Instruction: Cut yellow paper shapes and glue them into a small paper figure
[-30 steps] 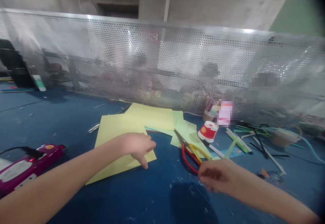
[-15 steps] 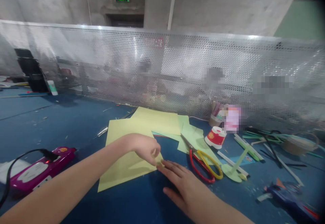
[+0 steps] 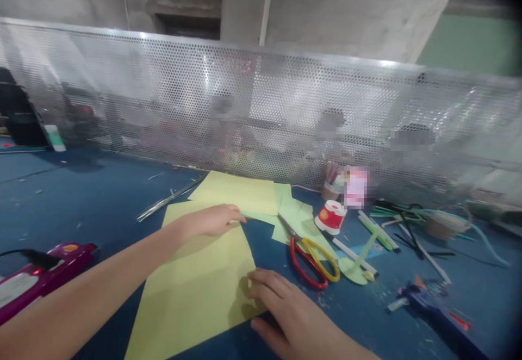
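Note:
A large yellow sheet (image 3: 196, 295) lies on the blue table in front of me. My left hand (image 3: 218, 219) is over its upper right part, fingers together and pointing right; what they hold, if anything, is hidden. My right hand (image 3: 281, 305) is at the sheet's right edge, its fingertips on the corner and its thumb apart below. Behind lie another yellow sheet (image 3: 240, 191) and light green paper (image 3: 296, 218). Scissors with red and yellow handles (image 3: 312, 262) rest to the right of the sheets.
A red and white cup (image 3: 330, 217) stands beyond the scissors. Nearby are a green paper disc with a stem (image 3: 354, 270), a blue glue gun (image 3: 440, 316) and several strips. A purple power strip (image 3: 61, 278) is at left. A perforated metal screen (image 3: 163, 99) stands behind.
My left hand has moved up and away from my right hand. The yellow sheet now lies flatter and nearer, its corner no longer folded over. The view has shifted to the right.

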Demonstrator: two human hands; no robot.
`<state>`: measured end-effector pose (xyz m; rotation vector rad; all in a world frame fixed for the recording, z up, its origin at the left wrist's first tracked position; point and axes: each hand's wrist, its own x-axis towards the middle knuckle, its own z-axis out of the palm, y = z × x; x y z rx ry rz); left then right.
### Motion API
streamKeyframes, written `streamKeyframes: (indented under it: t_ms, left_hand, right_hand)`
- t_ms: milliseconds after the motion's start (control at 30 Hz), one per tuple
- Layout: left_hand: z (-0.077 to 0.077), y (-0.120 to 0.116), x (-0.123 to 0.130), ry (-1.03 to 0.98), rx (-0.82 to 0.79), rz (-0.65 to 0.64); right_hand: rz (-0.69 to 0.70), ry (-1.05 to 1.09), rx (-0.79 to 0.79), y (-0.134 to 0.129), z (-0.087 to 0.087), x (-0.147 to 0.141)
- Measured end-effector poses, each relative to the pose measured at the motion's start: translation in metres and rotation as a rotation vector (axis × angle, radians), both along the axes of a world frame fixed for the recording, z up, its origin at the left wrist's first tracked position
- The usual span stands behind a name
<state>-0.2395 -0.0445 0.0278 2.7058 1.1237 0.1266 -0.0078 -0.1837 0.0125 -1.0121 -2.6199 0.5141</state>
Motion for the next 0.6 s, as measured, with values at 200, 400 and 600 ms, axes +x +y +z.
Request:
streamKeyframes:
  t_ms: [200,400,600]
  left_hand:
    - [0.009,-0.002,0.011,-0.045,0.004,0.045]
    - [0.013,0.002,0.009,-0.021,-0.058,0.027]
    - [0.006,0.01,0.004,-0.016,0.008,-0.016]
  right_hand:
    - [-0.051,0.0,0.062,0.005,0.004,0.007]
    - [-0.234,0.034,0.045,0.011,0.0,0.015]
    - [-0.325,0.136,-0.115,0.016,-0.006,0.019]
